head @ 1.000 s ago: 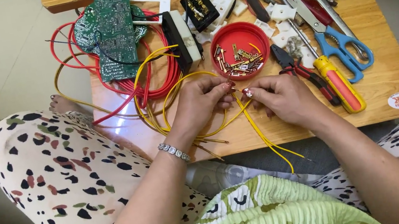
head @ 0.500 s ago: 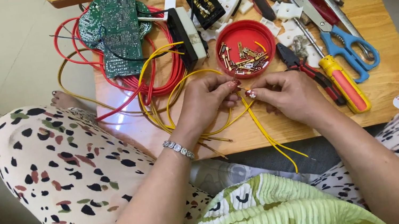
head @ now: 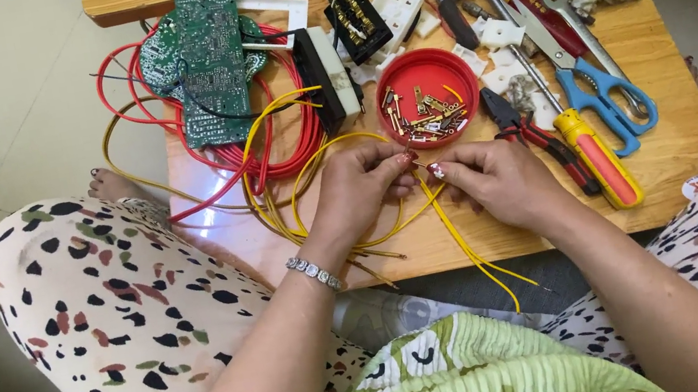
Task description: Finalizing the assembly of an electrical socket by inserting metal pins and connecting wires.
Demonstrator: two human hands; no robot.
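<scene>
Left hand: my left hand point(head: 362, 189) is pinched closed on the yellow wire point(head: 455, 235), fingertips turned toward my right hand.
Right hand: my right hand point(head: 498, 183) is pinched closed on the same wire; the fingertips of both hands nearly meet.
Small part: something small sits between my fingertips; too small to tell what it is.
Yellow wire: it runs from my fingers down past the near edge of the table point(head: 691, 148), and loops away behind my left hand.
Red lid point(head: 428, 98): just beyond my fingertips, holding small brass pieces.
Red wire point(head: 266, 148): coiled beyond my left hand, under the green circuit board point(head: 211, 58).
Pliers point(head: 533, 137): just beyond my right hand, touching nothing I hold.
Screwdriver point(head: 598, 159): orange and yellow handle, to the right of my right hand.
Scissors point(head: 601, 92): blue handles, farther right, well apart from my hand.
Bracelet point(head: 315, 273): on my left wrist.
</scene>
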